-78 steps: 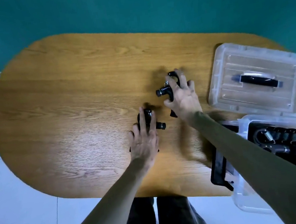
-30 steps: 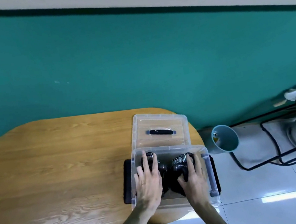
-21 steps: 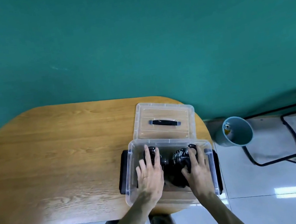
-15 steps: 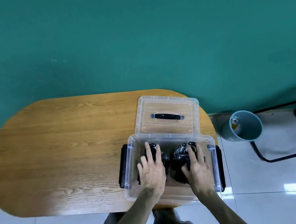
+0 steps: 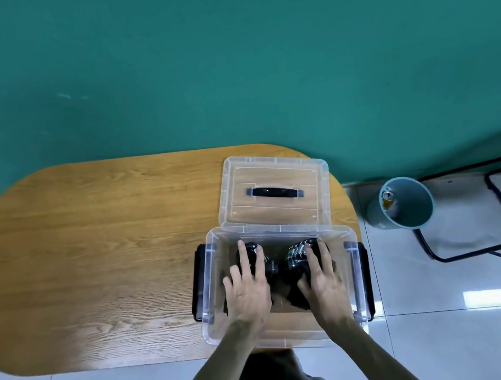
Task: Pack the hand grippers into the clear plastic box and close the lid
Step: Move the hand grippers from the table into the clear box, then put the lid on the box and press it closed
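Observation:
The clear plastic box (image 5: 208, 293) stands open at the right end of the wooden table, with black latches on both sides. Both my hands reach down into it. My left hand (image 5: 247, 284) lies over a black hand gripper (image 5: 253, 252) on the left side of the box. My right hand (image 5: 319, 277) lies over another hand gripper with silver springs (image 5: 296, 253) on the right side. More black grippers fill the box bottom under my palms. The clear lid (image 5: 274, 186) with a black handle lies flat on the table just beyond the box.
The oval wooden table (image 5: 88, 246) stretches left of the box. A teal wall rises behind it. On the tiled floor to the right stand a teal bin (image 5: 408, 208) and a black metal frame (image 5: 491, 219).
Both hands picked a gripper each off the table and carried them into the box. Over the last second the hands stay in the box while the view tilts down.

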Demonstrator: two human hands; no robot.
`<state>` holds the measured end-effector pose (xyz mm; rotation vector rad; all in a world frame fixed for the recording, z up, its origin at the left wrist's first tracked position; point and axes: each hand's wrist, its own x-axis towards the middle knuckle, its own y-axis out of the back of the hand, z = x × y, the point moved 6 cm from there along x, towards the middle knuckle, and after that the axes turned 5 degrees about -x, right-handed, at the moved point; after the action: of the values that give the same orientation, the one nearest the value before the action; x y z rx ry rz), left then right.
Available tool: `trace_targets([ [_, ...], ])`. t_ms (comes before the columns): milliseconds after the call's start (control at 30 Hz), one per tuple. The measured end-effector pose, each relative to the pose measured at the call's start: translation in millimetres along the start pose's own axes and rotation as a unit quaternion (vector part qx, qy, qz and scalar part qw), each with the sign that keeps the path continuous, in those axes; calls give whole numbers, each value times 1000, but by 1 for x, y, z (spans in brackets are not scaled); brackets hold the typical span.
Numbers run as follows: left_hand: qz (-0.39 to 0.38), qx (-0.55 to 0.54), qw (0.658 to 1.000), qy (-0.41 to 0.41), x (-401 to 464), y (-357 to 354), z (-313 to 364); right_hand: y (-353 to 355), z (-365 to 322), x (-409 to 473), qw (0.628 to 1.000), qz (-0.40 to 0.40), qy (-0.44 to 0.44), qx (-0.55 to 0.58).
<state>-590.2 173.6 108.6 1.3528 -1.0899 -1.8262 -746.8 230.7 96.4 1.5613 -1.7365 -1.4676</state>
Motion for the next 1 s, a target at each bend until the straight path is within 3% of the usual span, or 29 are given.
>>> trace_targets([
  [133, -1, -33, 999, -9, -1, 5, 0, -4, 2, 2, 1000, -8, -2, -5],
  [333, 58, -42, 997, -35, 3, 8, -16, 7, -4, 4, 994, 55, -2, -91],
  [533, 113, -93, 981, -129, 4, 43, -19, 36, -16, -3, 993, 98, 48, -52],
  [833, 186, -45, 969, -156, 129, 149, -29, 134, -32, 89, 967, 205, 149, -35],
  [1000, 157, -19, 978, -133, 184, 141, -32, 147, -11, 166, 970, 199, 114, -82],
])
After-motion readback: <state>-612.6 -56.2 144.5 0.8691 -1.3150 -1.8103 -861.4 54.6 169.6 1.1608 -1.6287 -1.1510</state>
